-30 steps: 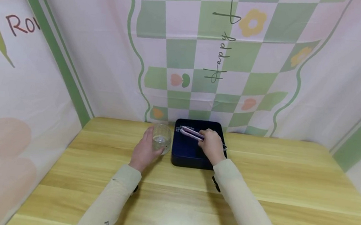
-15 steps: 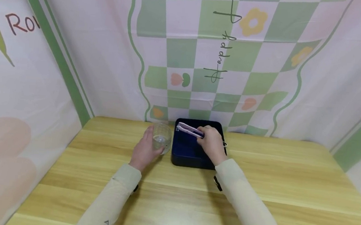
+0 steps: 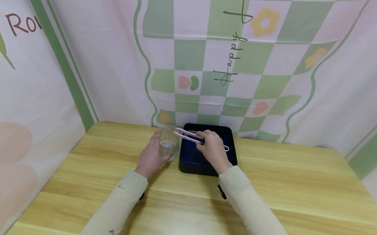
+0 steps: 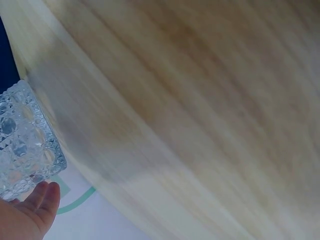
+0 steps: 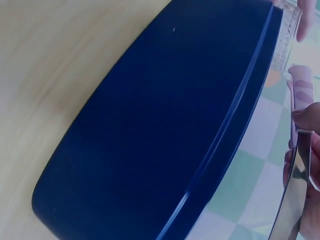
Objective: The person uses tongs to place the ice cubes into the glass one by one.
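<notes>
Dark-blue box [image 3: 191, 160]: on table [image 3: 181, 216] | clear glass [image 3: 169, 143]: just left of box, left hand [image 3: 151, 155] curled round it | tongs [image 5: 295, 195]: above box, pinched in right hand [image 3: 213, 148], tips past its left edge

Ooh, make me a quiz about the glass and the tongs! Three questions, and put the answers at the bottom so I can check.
1. Pick one: who is holding the tongs?
A) only the left hand
B) only the right hand
C) both hands together

2. True or false: the left hand is touching the glass.

3. Fill in the gap: the flat, box-like thing on the wooden table is dark ____.

Key:
1. B. The right hand grips the tongs.
2. True. Its fingers are on the side of the glass.
3. Blue.
</notes>
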Motion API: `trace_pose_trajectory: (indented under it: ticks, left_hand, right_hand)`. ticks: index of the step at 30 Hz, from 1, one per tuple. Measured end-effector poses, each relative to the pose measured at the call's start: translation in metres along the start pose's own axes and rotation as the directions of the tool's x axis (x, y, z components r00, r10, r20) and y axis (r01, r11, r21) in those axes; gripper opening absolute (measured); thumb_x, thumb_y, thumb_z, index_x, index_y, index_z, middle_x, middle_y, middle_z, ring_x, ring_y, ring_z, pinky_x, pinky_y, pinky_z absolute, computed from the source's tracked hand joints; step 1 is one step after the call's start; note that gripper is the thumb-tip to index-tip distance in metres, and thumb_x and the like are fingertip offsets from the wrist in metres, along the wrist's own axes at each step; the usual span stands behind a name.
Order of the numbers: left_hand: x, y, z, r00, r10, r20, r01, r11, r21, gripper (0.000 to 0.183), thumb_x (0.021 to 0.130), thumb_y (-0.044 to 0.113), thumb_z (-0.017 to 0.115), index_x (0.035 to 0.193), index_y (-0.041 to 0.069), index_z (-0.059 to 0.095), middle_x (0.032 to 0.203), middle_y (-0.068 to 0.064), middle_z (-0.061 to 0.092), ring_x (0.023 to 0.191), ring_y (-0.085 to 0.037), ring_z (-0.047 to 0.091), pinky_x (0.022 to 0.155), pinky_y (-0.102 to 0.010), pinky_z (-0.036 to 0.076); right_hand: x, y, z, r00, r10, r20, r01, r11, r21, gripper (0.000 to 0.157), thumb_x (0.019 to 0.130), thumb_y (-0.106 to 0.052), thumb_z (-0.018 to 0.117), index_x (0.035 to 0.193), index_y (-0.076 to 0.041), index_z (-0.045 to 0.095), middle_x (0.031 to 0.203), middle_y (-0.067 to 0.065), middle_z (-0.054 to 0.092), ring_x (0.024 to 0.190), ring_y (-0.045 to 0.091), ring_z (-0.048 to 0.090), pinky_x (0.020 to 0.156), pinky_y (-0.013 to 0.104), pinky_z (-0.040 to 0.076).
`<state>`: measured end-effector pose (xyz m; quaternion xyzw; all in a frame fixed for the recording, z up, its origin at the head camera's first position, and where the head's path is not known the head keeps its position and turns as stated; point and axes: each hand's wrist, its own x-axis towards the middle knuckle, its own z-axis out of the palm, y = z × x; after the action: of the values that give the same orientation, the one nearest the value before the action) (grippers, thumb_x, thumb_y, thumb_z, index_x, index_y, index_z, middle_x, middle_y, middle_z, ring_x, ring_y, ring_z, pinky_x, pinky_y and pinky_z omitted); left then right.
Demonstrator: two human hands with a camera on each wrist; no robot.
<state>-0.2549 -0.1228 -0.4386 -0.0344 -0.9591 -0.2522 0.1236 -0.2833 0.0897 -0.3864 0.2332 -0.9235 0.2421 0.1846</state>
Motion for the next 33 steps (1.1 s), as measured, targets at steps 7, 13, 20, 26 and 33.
trace_pose_trajectory:
  ticks: [7, 13, 20, 26, 33]
  left_hand:
    - [0.0004, 0.0009, -0.0024, 1.000, -0.007, 0.015, 0.007, 1.000, 0.000, 0.093, 0.081, 0.033, 0.074, 0.149, 0.001, 0.020, 0.151, -0.018, 0.035, 0.114, -0.037, 0.059, 0.096, -0.045, 0.054]
    - [0.0004, 0.0005, -0.0027, 1.000, -0.005, 0.012, 0.005, 1.000, -0.011, 0.092, 0.081, 0.032, 0.075, 0.149, 0.001, 0.021, 0.150, -0.018, 0.037, 0.114, -0.037, 0.059, 0.096, -0.047, 0.054]
    - [0.0002, -0.0012, -0.0002, 1.000, -0.018, 0.014, 0.018, 1.000, -0.012, 0.092, 0.081, 0.032, 0.075, 0.149, 0.002, 0.021, 0.149, -0.017, 0.038, 0.111, -0.036, 0.061, 0.093, -0.046, 0.056]
    - [-0.0003, -0.0005, -0.0014, 1.000, -0.025, 0.014, 0.025, 1.000, -0.019, 0.092, 0.081, 0.031, 0.075, 0.149, 0.002, 0.021, 0.149, -0.017, 0.038, 0.114, -0.036, 0.060, 0.095, -0.047, 0.055]
    - [0.0008, 0.0005, -0.0003, 1.000, -0.004, -0.008, 0.004, 1.000, -0.017, 0.093, 0.080, 0.032, 0.076, 0.148, 0.002, 0.022, 0.147, -0.019, 0.040, 0.116, -0.036, 0.059, 0.098, -0.047, 0.053]
  right_hand:
    - [0.0011, -0.0064, 0.0009, 0.999, -0.024, 0.048, 0.024, 1.000, 0.011, 0.027, 0.079, -0.006, 0.074, 0.106, -0.003, 0.072, 0.104, 0.014, 0.071, 0.093, 0.028, 0.066, 0.080, 0.040, 0.059]
    - [0.0003, -0.0068, 0.0026, 0.998, -0.026, 0.061, 0.025, 1.000, 0.012, 0.027, 0.079, -0.006, 0.073, 0.106, -0.002, 0.072, 0.105, 0.014, 0.071, 0.093, 0.028, 0.066, 0.080, 0.039, 0.059]
    - [-0.0003, -0.0083, 0.0036, 0.997, -0.024, 0.076, 0.023, 1.000, 0.008, 0.028, 0.080, -0.007, 0.073, 0.107, -0.002, 0.071, 0.105, 0.013, 0.070, 0.094, 0.027, 0.066, 0.079, 0.038, 0.059]
    - [0.0011, -0.0090, 0.0035, 0.996, -0.023, 0.088, 0.023, 1.000, 0.004, 0.030, 0.080, -0.007, 0.074, 0.109, -0.003, 0.071, 0.106, 0.013, 0.070, 0.095, 0.027, 0.065, 0.080, 0.038, 0.059]
    - [0.0028, -0.0085, 0.0003, 0.997, -0.004, 0.072, 0.005, 1.000, -0.022, 0.034, 0.079, -0.008, 0.075, 0.112, -0.003, 0.069, 0.108, 0.014, 0.069, 0.096, 0.029, 0.064, 0.081, 0.039, 0.059]
